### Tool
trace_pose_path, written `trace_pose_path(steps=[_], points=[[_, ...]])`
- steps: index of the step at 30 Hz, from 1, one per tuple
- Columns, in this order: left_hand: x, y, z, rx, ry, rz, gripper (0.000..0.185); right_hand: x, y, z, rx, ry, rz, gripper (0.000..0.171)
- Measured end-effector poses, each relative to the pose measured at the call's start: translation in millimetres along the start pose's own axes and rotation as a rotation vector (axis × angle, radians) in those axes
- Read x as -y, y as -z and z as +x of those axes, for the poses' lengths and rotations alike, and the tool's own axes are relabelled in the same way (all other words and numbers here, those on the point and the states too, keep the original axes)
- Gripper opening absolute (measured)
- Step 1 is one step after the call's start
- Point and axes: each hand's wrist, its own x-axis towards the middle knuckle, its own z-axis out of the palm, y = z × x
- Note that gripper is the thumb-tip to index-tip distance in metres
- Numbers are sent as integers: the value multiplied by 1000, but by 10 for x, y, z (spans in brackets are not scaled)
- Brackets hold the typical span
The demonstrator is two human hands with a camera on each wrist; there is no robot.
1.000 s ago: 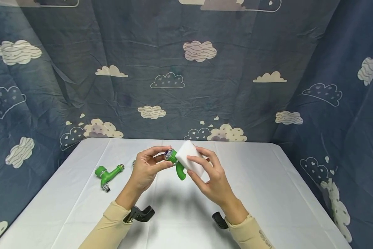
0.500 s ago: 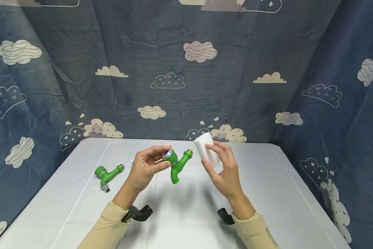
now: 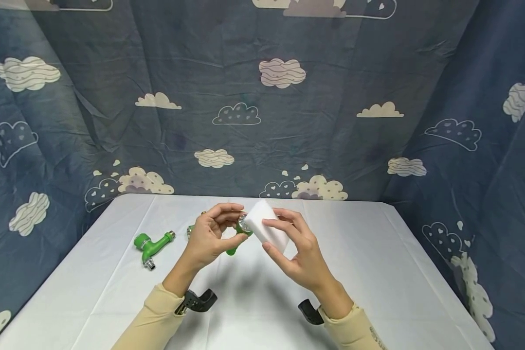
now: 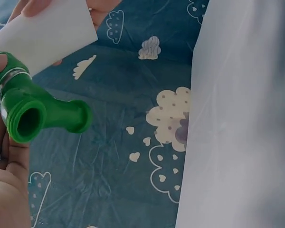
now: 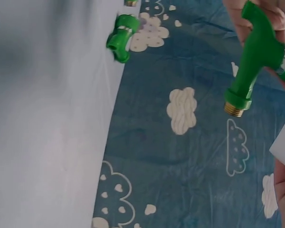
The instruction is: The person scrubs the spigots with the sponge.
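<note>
Since half a second ago my right hand (image 3: 301,260) has swung the sponge (image 3: 268,229) back in from the right, so it now lies against the chrome head of the tap (image 3: 238,238) that my left hand (image 3: 207,238) holds up above the middle of the surface (image 3: 376,272). Left fingers (image 3: 227,210) are curled round the tap's head end, thumb below, pinching it; right fingers (image 3: 284,226) are clamped on the sponge, thumb on the near face and the rest laid over the top. From the left wrist view the sponge (image 4: 42,33) sits right on the collar of the tap (image 4: 33,114), open spout facing the camera; from the right wrist the tap's (image 5: 256,57) brass-threaded end hangs free.

I judge I am in the wiping step, sponge to tap, with the head being rubbed. Next I'd need to keep my left pinch firm so the tap does not twist, and draw the sponge along the body with light pressure, turning the tap to bring up a fresh side.

A second tap (image 3: 150,247) lies on the surface well to the left, and a third (image 3: 191,230) peeks out just behind my left hand
</note>
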Motion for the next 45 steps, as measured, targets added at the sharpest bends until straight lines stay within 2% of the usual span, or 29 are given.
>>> trace_pose_path(steps=[6, 9, 11, 13, 16, 19, 22, 25, 29, 32, 35, 41, 45], points=[[-1, -7, 2, 33, -47, 39, 56, -104, 2, -40, 18, -39, -27, 50], [-6, -7, 2, 59, -54, 20, 51, -184, 23, -54, 3, -69, -61, 49], [-12, -3, 3, 53, -40, -9, 49, -225, 45, -58, -20, -93, -81, 48], [-16, 4, 8, 15, -16, -50, 48, -243, 70, -57, -49, -112, -93, 47], [-11, 22, 17, -96, 26, -111, 47, -218, 99, -44, -83, -129, -84, 47], [4, 35, 33, -205, 60, -158, 41, -147, 101, -28, -89, -105, -53, 48], [15, 39, 46, -246, 80, -185, 39, -75, 66, -22, -70, -45, -11, 49], [16, 35, 50, -230, 78, -201, 42, -22, 11, -32, -34, -2, 19, 50], [4, 28, 43, -178, 39, -207, 44, -8, -55, -63, 7, 15, 21, 50], [3, 27, 40, -149, 20, -223, 43, -49, -84, -87, 14, 27, 11, 50], [7, 35, 39, -143, 29, -236, 43, -139, -106, -112, 10, 28, -5, 49], [-30, 84, 22, -172, 48, -291, 40, -422, -89, -181, -18, -77, -70, 47], [-41, 148, 34, -197, 42, -261, 45, -516, -19, -175, -54, -124, -102, 46]])
